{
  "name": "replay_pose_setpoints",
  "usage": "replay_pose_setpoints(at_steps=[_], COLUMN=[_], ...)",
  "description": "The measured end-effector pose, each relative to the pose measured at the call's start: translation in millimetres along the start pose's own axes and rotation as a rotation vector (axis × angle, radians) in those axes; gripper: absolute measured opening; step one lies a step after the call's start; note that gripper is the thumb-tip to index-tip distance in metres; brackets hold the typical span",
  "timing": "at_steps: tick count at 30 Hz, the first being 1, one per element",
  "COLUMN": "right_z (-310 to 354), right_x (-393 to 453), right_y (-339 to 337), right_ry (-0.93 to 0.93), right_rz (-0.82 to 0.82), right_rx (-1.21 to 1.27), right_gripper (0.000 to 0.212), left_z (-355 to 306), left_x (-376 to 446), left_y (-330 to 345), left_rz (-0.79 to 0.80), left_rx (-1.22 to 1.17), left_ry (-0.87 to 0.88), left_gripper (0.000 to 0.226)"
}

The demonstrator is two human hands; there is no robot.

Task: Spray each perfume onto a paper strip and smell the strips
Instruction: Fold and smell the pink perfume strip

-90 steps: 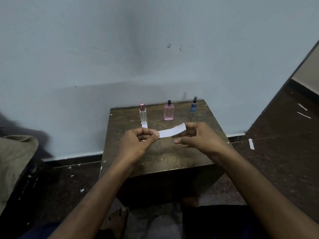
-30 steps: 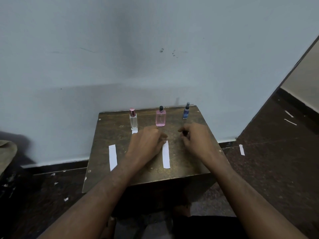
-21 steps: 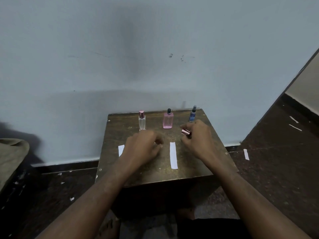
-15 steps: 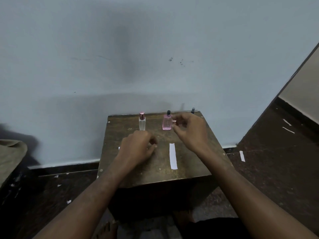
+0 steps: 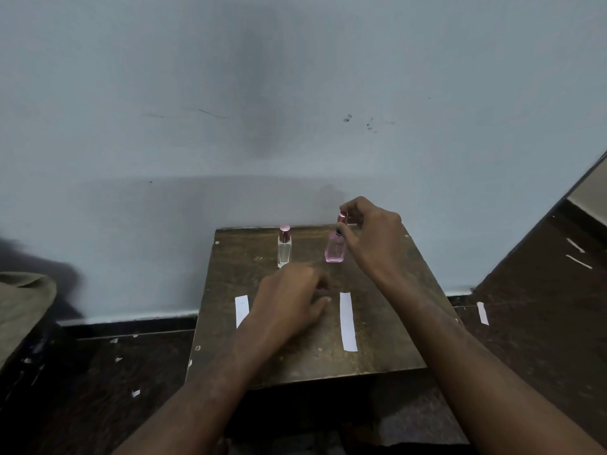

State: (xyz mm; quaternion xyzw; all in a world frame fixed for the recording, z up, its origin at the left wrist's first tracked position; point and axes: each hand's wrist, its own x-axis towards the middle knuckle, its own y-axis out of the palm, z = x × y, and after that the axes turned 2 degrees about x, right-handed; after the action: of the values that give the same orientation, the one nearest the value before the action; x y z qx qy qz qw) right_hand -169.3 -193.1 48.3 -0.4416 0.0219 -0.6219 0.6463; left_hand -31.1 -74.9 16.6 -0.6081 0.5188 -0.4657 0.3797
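Observation:
On a small wooden table (image 5: 295, 362) stand a clear perfume bottle (image 5: 284, 249) with a pink cap and a pink perfume bottle (image 5: 335, 249). My right hand (image 5: 371, 238) pinches a shiny pink cap (image 5: 342, 219) just above the pink bottle's black nozzle. My left hand (image 5: 289, 297) rests on the table with loosely curled fingers and holds nothing. A white paper strip (image 5: 348, 321) lies in front of the pink bottle, to the right of my left hand. Another strip (image 5: 241, 310) lies to its left, partly under my wrist. My right hand hides the blue bottle.
The table stands against a pale wall. Paper scraps lie on the dark floor, one strip (image 5: 482, 312) to the right of the table. An olive cloth (image 5: 23, 307) lies at the far left.
Both hands laid the paper strip down on the table. My right hand then took up the pink cap and carried it back to the top of the pink bottle. My left hand stayed low.

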Motion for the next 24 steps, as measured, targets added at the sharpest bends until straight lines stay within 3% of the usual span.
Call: replay_pose_setpoints(at_steps=[5, 14, 20, 24], right_z=[-3.5, -11.0, -12.9, -14.1], right_x=[-5.1, -7.2, -4.8, -6.2], right_y=[-3.9, 7.3, 6.0, 11.3], right_ry=[0.043, 0.067, 0.117, 0.133], right_rz=[0.110, 0.140, 0.165, 0.209], right_rx=[-0.038, 0.038, 0.059, 0.021], right_gripper=[0.021, 0.020, 0.053, 0.066], left_z=[7.1, 2.4, 0.4, -7.2], left_x=[-2.2, -3.9, -7.1, -12.9], left_y=[0.7, 2.8, 4.0, 12.9], left_rz=[-0.024, -0.014, 0.040, 0.067], left_rx=[-0.023, -0.008, -0.028, -0.016], left_ry=[-0.013, -0.007, -0.012, 0.021], left_gripper=[0.023, 0.024, 0.025, 0.037])
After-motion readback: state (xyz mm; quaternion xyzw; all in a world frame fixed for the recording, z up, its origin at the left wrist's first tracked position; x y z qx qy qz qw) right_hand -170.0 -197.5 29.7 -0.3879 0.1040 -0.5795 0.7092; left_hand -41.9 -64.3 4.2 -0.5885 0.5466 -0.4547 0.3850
